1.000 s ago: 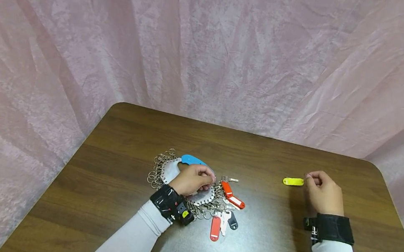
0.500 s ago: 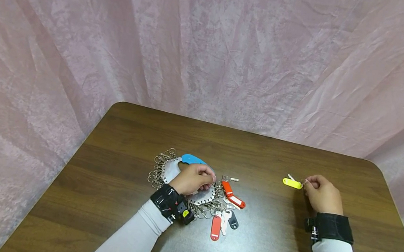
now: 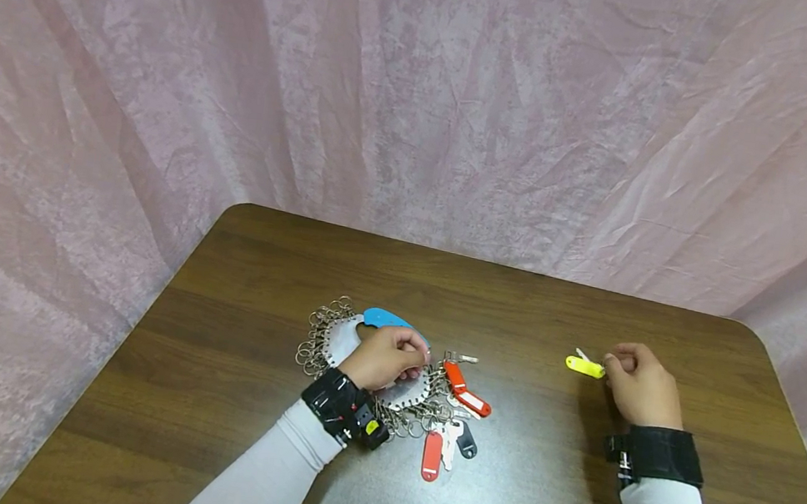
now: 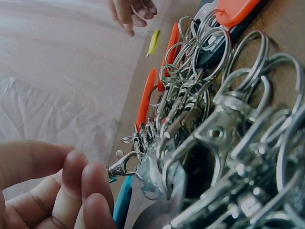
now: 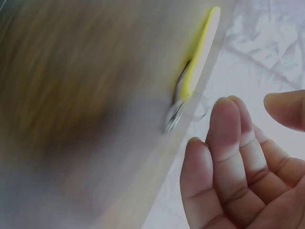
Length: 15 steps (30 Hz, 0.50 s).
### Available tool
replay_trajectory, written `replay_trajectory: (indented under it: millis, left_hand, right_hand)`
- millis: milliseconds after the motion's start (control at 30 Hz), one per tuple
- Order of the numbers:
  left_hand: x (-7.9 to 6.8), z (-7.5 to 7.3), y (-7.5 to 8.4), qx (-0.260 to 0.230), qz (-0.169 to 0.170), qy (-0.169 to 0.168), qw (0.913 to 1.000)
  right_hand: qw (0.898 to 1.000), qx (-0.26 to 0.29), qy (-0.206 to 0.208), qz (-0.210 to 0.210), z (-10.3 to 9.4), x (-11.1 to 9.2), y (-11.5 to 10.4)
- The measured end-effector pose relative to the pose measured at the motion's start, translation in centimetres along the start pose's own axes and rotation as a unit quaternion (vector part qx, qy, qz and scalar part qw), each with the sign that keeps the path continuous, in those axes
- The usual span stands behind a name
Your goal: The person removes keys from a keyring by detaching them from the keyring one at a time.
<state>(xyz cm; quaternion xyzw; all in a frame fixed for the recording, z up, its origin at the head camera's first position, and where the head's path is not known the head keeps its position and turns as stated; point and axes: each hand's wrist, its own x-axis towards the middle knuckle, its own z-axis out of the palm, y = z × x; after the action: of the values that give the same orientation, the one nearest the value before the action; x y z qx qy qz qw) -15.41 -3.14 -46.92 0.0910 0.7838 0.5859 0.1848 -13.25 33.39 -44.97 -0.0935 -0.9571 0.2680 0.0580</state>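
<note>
My left hand (image 3: pixel 384 359) rests over a metal plate (image 3: pixel 341 342) with a blue handle (image 3: pixel 388 318) and a fringe of snap hooks and rings. In the left wrist view its fingertips pinch one small snap hook (image 4: pixel 120 166) at the plate's edge. Off to the right, my right hand (image 3: pixel 645 389) hovers beside a yellow key tag (image 3: pixel 584 366) that has a key (image 3: pixel 582 354) with it. The right wrist view shows the thumb (image 5: pixel 286 109) spread away from the fingers, with the tag's thin ring (image 5: pixel 204 110) close by the fingertips.
Orange-red key tags (image 3: pixel 471 403), a red tag (image 3: pixel 431 457), a dark tag (image 3: pixel 467 441) and silver keys (image 3: pixel 450 444) lie at the plate's right side. The brown table (image 3: pixel 281 262) ends at a pink curtain (image 3: pixel 422 103) behind.
The yellow tag has tilted, and its key has come into view above it. My right hand has shifted slightly, while my left hand has stayed in place.
</note>
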Motion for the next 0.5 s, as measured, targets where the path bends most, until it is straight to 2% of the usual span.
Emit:
replay_trajectory:
  millis: [267, 400, 500]
  left_hand:
    - [0.2, 0.0, 0.0, -0.021, -0.004, 0.002, 0.9998]
    - [0.2, 0.0, -0.1, -0.034, -0.012, 0.0, 0.9993]
    - [0.2, 0.1, -0.1, -0.044, -0.004, -0.001, 0.999]
  right_hand:
    - [0.998, 0.008, 0.019, -0.06, 1.2, -0.2, -2.3]
    - [0.996, 0.017, 0.016, -0.087, 2.0, -0.4, -3.5]
    - [0.994, 0.023, 0.01, -0.106, 2.7, -0.6, -4.4]
